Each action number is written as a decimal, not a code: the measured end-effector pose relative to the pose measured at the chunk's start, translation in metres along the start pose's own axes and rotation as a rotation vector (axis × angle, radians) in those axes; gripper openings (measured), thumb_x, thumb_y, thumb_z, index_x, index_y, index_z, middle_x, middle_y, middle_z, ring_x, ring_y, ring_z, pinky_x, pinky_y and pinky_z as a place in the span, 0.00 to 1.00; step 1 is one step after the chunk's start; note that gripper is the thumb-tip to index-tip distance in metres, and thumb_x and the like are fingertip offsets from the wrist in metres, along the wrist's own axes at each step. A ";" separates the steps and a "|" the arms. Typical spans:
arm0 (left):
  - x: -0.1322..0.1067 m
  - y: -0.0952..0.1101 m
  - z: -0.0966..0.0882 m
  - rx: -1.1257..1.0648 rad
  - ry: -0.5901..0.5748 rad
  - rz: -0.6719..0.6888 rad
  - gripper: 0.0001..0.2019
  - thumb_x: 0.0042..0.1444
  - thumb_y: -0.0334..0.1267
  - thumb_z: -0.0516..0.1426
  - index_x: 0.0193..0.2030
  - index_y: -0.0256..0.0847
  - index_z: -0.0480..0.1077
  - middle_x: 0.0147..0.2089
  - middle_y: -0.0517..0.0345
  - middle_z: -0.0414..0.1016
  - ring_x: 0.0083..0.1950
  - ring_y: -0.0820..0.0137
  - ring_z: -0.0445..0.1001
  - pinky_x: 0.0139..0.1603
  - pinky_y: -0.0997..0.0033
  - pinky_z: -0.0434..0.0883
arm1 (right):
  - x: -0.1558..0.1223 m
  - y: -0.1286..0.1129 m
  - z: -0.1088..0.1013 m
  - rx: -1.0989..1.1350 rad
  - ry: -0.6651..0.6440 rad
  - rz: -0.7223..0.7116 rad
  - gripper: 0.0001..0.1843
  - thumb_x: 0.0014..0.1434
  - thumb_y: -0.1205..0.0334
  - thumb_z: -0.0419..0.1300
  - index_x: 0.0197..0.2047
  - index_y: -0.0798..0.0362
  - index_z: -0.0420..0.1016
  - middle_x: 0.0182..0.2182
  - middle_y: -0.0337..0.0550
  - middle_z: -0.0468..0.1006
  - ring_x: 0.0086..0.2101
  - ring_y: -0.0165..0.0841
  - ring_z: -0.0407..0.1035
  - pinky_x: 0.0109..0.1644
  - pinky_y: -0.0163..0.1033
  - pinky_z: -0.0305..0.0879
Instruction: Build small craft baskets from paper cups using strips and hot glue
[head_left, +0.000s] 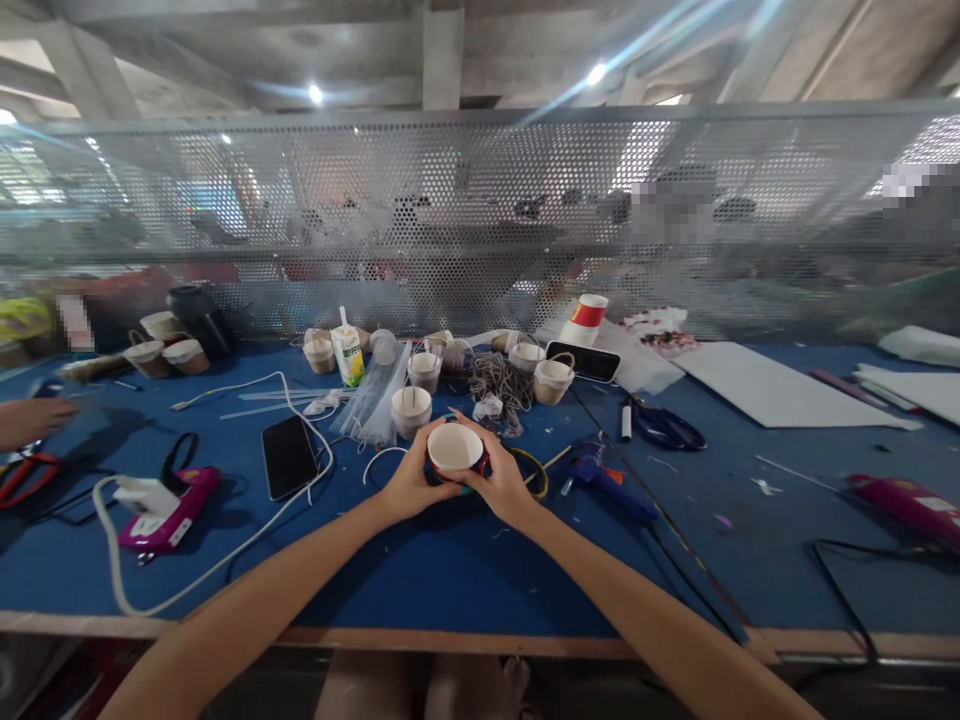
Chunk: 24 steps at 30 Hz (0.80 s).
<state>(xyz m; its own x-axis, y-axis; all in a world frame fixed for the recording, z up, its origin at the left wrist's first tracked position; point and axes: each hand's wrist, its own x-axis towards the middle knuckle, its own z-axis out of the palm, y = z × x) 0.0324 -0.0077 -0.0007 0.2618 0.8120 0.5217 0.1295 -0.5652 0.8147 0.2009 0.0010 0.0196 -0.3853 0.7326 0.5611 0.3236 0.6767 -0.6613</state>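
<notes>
Both my hands wrap a small paper cup with a white inside and a red outside, held over the blue tabletop. My left hand grips its left side with fingers curled. On the cup's right side my right hand is closed the same way. Just behind the cup stand more paper cups with sticks in them, a tangle of brown twine and a bundle of clear plastic straws.
A black phone, a white cable and a pink glue gun lie to the left; a blue glue gun, scissors and white sheets to the right. Another person's hand rests at the far left. A perforated metal screen backs the table.
</notes>
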 end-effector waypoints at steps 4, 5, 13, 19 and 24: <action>-0.001 -0.001 0.000 0.065 0.029 -0.014 0.43 0.42 0.40 0.64 0.62 0.40 0.45 0.63 0.43 0.51 0.65 0.54 0.50 0.64 0.52 0.48 | 0.001 0.002 -0.001 -0.046 -0.031 -0.048 0.35 0.55 0.43 0.52 0.62 0.46 0.51 0.59 0.49 0.58 0.58 0.44 0.52 0.59 0.52 0.52; -0.001 -0.001 0.000 0.081 0.031 -0.018 0.44 0.42 0.39 0.64 0.63 0.40 0.45 0.64 0.43 0.50 0.65 0.53 0.49 0.65 0.52 0.48 | 0.001 0.003 -0.002 -0.058 -0.034 -0.061 0.35 0.56 0.43 0.50 0.63 0.46 0.49 0.60 0.49 0.58 0.59 0.44 0.50 0.60 0.52 0.51; 0.000 -0.009 0.002 0.146 0.080 0.008 0.43 0.42 0.49 0.62 0.61 0.37 0.47 0.62 0.39 0.53 0.64 0.52 0.52 0.64 0.51 0.50 | 0.002 0.005 0.001 -0.091 -0.090 -0.089 0.40 0.53 0.39 0.49 0.65 0.45 0.44 0.62 0.48 0.53 0.59 0.45 0.50 0.60 0.52 0.49; 0.001 -0.002 0.002 0.117 0.125 0.028 0.34 0.44 0.49 0.61 0.55 0.38 0.55 0.53 0.44 0.63 0.55 0.55 0.63 0.57 0.52 0.60 | 0.005 -0.003 -0.006 -0.153 -0.182 -0.126 0.45 0.53 0.35 0.45 0.66 0.47 0.34 0.64 0.49 0.47 0.59 0.45 0.48 0.59 0.51 0.51; 0.003 0.005 0.003 0.141 0.237 -0.020 0.29 0.43 0.38 0.62 0.53 0.39 0.56 0.50 0.48 0.65 0.53 0.60 0.66 0.55 0.57 0.62 | 0.008 -0.006 -0.016 -0.340 -0.168 -0.226 0.42 0.57 0.36 0.36 0.65 0.55 0.36 0.63 0.55 0.44 0.61 0.46 0.41 0.60 0.55 0.45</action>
<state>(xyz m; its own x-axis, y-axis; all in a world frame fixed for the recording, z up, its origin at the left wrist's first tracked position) 0.0370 -0.0086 0.0046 0.0292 0.8254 0.5638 0.2686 -0.5498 0.7909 0.2095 0.0041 0.0362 -0.6055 0.5600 0.5655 0.4698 0.8250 -0.3140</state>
